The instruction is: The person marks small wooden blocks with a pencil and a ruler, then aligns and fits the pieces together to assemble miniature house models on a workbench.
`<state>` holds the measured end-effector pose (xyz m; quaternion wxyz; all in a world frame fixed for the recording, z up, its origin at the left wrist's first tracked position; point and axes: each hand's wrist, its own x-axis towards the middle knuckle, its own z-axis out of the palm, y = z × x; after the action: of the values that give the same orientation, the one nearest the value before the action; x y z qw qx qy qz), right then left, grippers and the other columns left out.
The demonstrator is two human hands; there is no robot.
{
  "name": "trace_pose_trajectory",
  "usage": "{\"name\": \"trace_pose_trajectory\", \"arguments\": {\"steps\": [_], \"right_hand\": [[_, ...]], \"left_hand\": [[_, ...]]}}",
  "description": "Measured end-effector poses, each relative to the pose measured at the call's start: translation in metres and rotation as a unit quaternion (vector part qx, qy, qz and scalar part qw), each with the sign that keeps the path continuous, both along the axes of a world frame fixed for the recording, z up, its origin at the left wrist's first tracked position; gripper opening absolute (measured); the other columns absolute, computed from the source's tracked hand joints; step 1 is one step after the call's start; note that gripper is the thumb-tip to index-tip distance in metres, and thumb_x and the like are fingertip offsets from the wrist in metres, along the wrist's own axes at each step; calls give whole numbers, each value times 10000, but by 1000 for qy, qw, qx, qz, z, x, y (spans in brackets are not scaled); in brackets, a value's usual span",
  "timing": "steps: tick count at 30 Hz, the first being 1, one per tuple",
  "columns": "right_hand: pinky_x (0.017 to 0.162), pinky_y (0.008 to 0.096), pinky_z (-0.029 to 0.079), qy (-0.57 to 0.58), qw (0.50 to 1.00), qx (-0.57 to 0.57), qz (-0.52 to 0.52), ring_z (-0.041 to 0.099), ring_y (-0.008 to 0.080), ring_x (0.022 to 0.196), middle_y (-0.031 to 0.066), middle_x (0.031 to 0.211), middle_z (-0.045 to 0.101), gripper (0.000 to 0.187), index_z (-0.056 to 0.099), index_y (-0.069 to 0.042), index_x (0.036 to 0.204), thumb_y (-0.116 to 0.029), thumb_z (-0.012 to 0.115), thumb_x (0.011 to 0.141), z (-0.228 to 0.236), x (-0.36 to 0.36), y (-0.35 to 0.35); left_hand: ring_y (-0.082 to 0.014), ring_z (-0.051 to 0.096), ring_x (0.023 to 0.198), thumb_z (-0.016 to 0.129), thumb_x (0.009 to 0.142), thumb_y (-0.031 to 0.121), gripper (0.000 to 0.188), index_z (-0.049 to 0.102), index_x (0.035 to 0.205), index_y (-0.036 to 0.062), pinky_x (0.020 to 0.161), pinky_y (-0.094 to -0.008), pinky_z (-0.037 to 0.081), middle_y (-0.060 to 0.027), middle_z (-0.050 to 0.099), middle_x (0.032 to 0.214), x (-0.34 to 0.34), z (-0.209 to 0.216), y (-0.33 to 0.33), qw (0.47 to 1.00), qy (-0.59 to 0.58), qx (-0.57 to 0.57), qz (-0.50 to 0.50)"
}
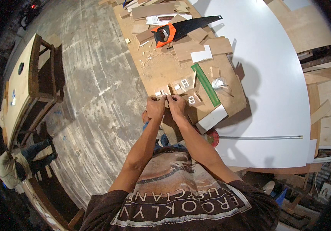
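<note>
My left hand [156, 106] and my right hand [176, 104] are close together at the near left edge of the workbench [208, 69]. The fingertips of both are pinched on a small light wooden piece [165, 91], partly hidden by the fingers. Just beyond and to the right lie small wooden panels with white window-like frames, one frame [185, 82] farther off and another frame [191, 100] nearer. A green strip [206, 84], like a ruler, lies right of them. Past it are a small wood block [215, 72] and a crumpled clear plastic item [219, 82].
A handsaw [165, 35] with an orange handle rests among wood offcuts [154, 10] and shavings at the far end. A white box-like block [211, 118] is near my right forearm. A large white sheet [267, 88] spreads rightward. Another table [23, 84] and a person [17, 167] are at left.
</note>
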<state>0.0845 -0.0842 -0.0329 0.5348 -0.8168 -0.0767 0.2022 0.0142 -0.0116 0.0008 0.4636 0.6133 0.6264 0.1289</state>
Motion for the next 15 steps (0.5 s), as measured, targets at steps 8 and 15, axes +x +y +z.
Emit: {"name": "trace_pose_trajectory", "arguments": {"steps": [8, 15], "right_hand": [[568, 341, 433, 17, 999, -1, -37, 518, 131, 596, 35, 641, 612, 340, 669, 47, 754, -266, 747, 862, -3, 3, 5], [580, 365, 443, -34, 998, -34, -40, 515, 152, 580, 77, 603, 615, 362, 673, 60, 734, -278, 748, 840, -1, 0, 10]], "left_hand": [[-257, 677, 699, 856, 741, 375, 476, 654, 858, -39, 635, -384, 529, -161, 703, 805, 4, 8, -2, 999, 19, 41, -1], [-265, 679, 740, 861, 738, 378, 491, 671, 913, -40, 670, -381, 533, -176, 709, 830, -3, 3, -2, 999, 2, 48, -8]]}}
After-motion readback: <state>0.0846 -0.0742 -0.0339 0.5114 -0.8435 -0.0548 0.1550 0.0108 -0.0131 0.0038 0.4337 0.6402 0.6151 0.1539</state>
